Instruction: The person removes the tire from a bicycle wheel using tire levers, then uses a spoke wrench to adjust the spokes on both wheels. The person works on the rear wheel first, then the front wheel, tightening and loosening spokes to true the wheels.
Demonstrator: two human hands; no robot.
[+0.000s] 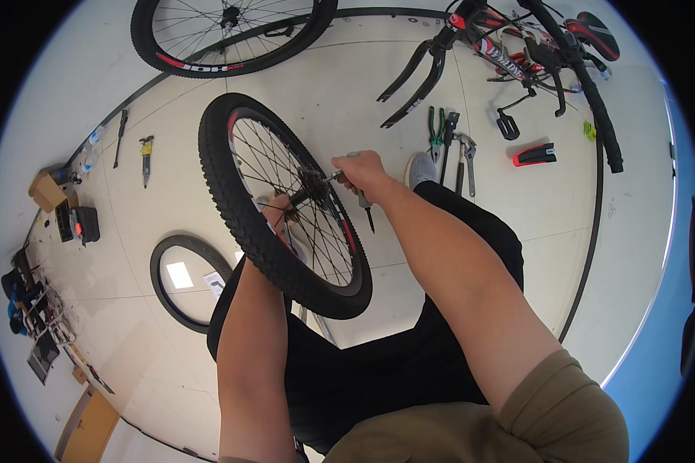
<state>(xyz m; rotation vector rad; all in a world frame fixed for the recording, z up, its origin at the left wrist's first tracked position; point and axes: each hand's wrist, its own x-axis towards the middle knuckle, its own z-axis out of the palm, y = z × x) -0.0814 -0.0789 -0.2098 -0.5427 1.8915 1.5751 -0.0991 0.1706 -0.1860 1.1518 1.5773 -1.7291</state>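
A bicycle wheel with a knobby black tyre (235,204) and red-marked rim stands tilted in front of my legs. My left hand (274,212) reaches behind its spokes, with the fingers closed around the hub's end. On the wheel's other side, my right hand (365,176) is closed on a grey hand tool (364,199). A metal shaft runs from these fingers to the sprocket cluster (313,185), and a grey part with a dark, thin tip hangs below the hand. The fingers hide the middle of the tool, so its exact kind is unclear.
A bike frame (510,58) without a front wheel lies at the far right; another wheel (208,71) is at the far left. Pliers (435,135), an adjustable wrench (469,166) and other tools lie by my right shoe (420,170). A loose tyre (162,289) lies left.
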